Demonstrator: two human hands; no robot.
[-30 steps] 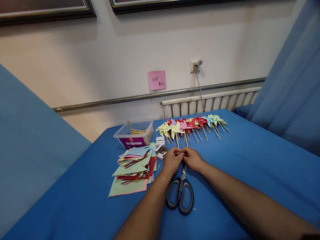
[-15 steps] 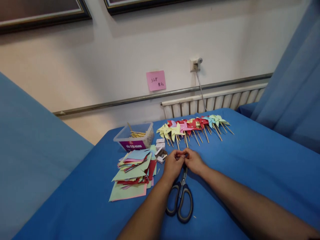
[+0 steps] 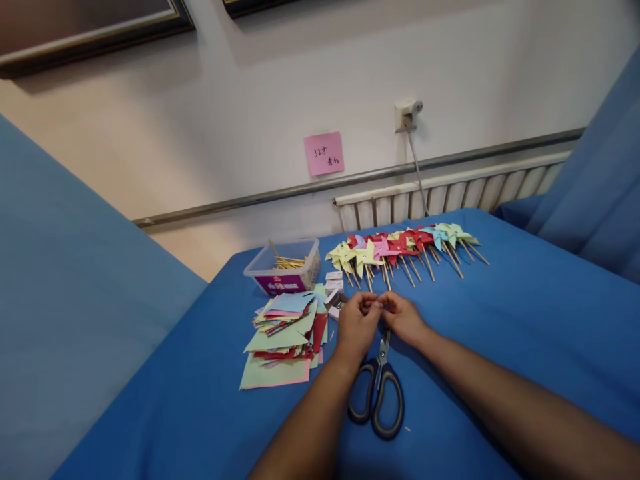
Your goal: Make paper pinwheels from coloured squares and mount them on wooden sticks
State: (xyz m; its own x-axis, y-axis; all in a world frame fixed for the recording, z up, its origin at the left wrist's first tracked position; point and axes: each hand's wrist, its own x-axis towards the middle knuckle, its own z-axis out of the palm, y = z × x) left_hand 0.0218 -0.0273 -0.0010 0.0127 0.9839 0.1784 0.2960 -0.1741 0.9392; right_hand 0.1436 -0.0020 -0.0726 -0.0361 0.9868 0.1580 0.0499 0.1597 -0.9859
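Observation:
My left hand (image 3: 359, 325) and my right hand (image 3: 404, 319) meet fingertip to fingertip above the table. Both are closed in a pinch; whatever lies between the fingers is too small or hidden to make out. Just below them a pair of scissors (image 3: 383, 373) with dark handles lies on the cloth, its blade tips partly covered by my hands. Left of my left hand is a small open box (image 3: 334, 303) with shiny bits in it. Paper pinwheels (image 3: 385, 249) on wooden sticks lie in a row beyond my hands.
A clear plastic tub (image 3: 315, 263) of thin sticks (image 3: 290, 263) stands at the back left. In front of it lies a stack of coloured paper (image 3: 277, 340). Small white boxes (image 3: 334, 281) sit beside the tub. A blue cloth (image 3: 500, 320) covers the table; a radiator (image 3: 450, 193) is behind.
The view has shifted, so the whole scene sits further right in the picture. My hands stay pinched together above the scissors; nothing on the table has visibly moved.

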